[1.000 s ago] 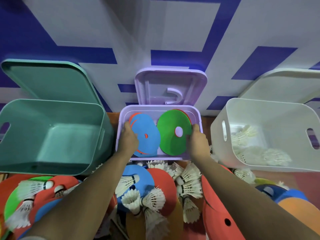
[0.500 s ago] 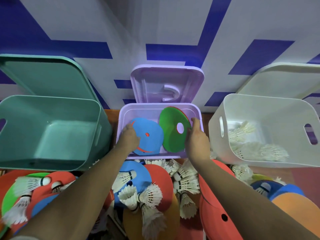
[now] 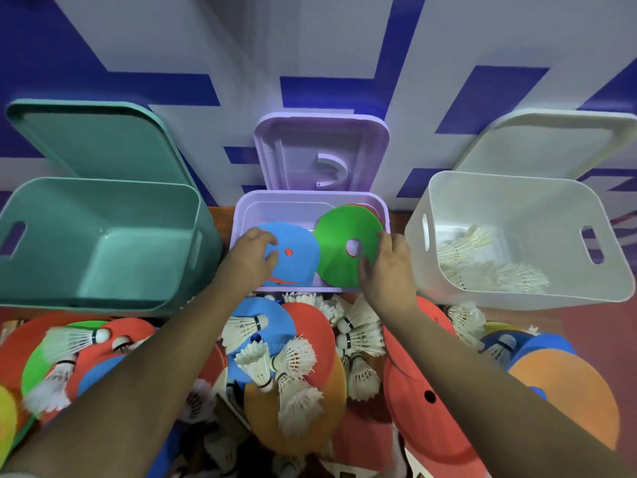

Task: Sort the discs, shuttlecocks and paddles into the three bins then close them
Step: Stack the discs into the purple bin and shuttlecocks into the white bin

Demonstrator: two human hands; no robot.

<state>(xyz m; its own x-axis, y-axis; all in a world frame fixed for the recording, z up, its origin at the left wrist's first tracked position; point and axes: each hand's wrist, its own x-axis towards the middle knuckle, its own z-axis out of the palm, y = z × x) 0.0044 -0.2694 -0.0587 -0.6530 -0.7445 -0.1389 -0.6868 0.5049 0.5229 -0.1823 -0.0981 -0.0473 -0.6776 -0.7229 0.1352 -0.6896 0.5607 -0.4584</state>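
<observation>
The purple bin (image 3: 241, 215) stands open in the middle against the wall. Inside it lean a blue disc (image 3: 296, 257) on the left and a green disc (image 3: 337, 243) on the right, with red discs showing behind them. My left hand (image 3: 253, 257) holds the blue disc at its left edge. The green disc's right edge is pinched by my right hand (image 3: 386, 267), thumb on its face. The teal bin (image 3: 103, 236) at left holds nothing I can see. Several shuttlecocks (image 3: 482, 270) lie in the white bin (image 3: 517, 298) at right.
All three lids lean open on the wall: teal lid (image 3: 86, 139), purple lid (image 3: 320, 150), white lid (image 3: 551, 139). In front of the bins lies a heap of loose discs, such as a red disc (image 3: 310, 326) and an orange disc (image 3: 568, 391), with loose shuttlecocks (image 3: 275, 360) on top.
Both hands have gone deeper into the purple bin with their discs. The blue disc has tilted lower and lies flatter; the green disc has shifted slightly right.
</observation>
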